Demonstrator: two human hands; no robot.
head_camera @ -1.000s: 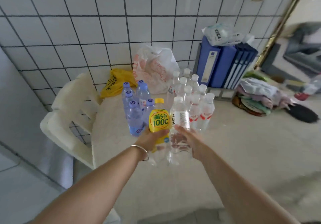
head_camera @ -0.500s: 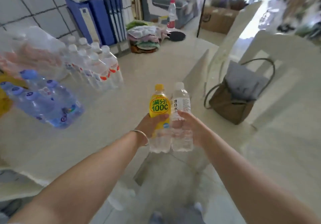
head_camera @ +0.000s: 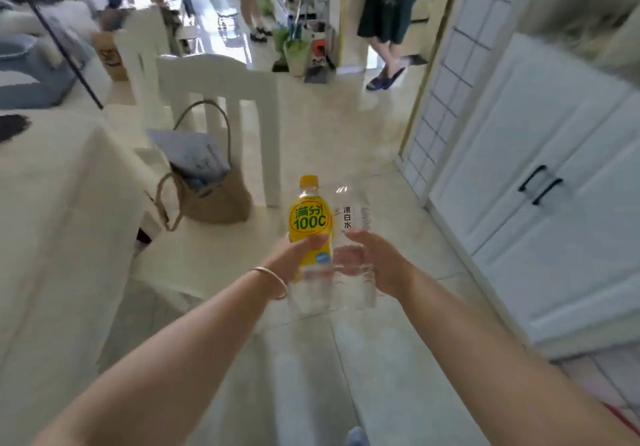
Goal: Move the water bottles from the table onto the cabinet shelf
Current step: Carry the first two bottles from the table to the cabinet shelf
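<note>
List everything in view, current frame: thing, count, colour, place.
yellow-label bottle: 1, yellow cap, held centre
clear bottle: 1, white label, held beside it, touching
chair: 1, white, left of centre
bag: 1, brown, on the chair seat
table: 1, cream cloth, left
cabinet: 1, white, doors closed, right
bystanders: 2, legs only, far end
bracelet: 1, silver, left wrist
left hand: grips yellow-label bottle
right hand: grips clear bottle

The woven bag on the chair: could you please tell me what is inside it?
A pale blue-grey folded item sticks out of the woven bag on the white chair. Anything deeper is hidden by the bag's sides.
</note>
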